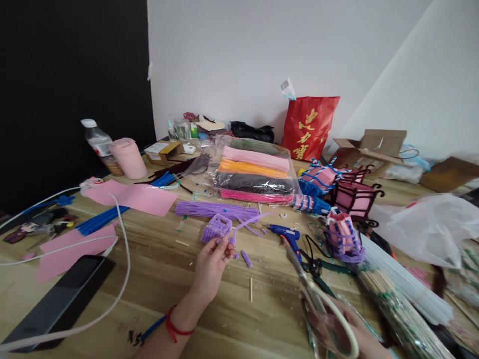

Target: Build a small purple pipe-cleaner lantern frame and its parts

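Observation:
My left hand [212, 264], a red cord on its wrist, is closed in a pinch. Between its fingertips is a purple pipe cleaner [239, 227], its free end curving up to the right. A small woven frame of purple pipe cleaners [217, 227] sits just beyond the fingertips; whether it is attached to the pinched strand I cannot tell. At the lower right, my right hand [357, 331] grips a pair of scissors [312, 286] by the pale handles, blades pointing up and away. A short purple piece [247, 259] lies right of my left hand.
Beyond the hands lie a purple pipe-cleaner bundle [209, 209] and a bag of coloured bundles [254, 172]. A blue glue gun [286, 233], green-handled pliers [325, 276] and small lanterns [342, 234] stand rightward. Leftward are a phone [56, 299], white cable [125, 274] and pink sheets [138, 197].

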Tool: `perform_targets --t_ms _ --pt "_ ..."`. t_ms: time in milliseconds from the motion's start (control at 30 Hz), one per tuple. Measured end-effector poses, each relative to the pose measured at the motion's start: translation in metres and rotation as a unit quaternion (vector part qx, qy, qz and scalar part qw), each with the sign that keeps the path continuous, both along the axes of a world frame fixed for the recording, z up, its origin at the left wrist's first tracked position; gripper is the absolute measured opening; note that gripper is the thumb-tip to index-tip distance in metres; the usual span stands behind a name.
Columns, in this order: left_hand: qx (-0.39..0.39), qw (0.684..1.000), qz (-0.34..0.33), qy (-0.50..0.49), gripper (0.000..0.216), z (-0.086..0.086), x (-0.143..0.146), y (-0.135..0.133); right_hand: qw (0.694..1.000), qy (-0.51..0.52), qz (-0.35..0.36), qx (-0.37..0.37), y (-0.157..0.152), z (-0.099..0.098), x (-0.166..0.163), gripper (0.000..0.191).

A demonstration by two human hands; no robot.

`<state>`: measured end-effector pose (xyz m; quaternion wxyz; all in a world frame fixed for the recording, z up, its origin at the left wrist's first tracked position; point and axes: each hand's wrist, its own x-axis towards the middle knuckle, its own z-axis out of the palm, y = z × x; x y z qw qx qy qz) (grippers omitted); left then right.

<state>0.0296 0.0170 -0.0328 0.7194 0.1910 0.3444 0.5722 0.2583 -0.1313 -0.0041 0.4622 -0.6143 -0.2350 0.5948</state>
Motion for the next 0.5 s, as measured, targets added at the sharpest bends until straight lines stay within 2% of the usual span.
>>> perform_targets --t_ms 100,233,333,500 --pt "0.028 0.995 0.009 0.093 0.022 0.0 -0.001 -0.001 0.993 -0.114 0.011 0.038 -0.005 -0.006 0.002 0.04" --pt "0.085 0.976 -0.008 0.2 0.018 0.005 0.001 -0.006 0.958 -0.238 0.078 0.139 0.004 -0.01 -0.014 0.037" --pt "0.125 0.96 -0.025 0.248 0.016 0.008 0.003 -0.01 0.948 -0.259 0.118 0.143 0.019 -0.01 -0.029 0.039" --pt "0.141 0.957 -0.061 0.248 0.02 0.007 0.005 -0.015 0.961 -0.202 0.157 0.109 0.042 -0.009 -0.043 0.042"
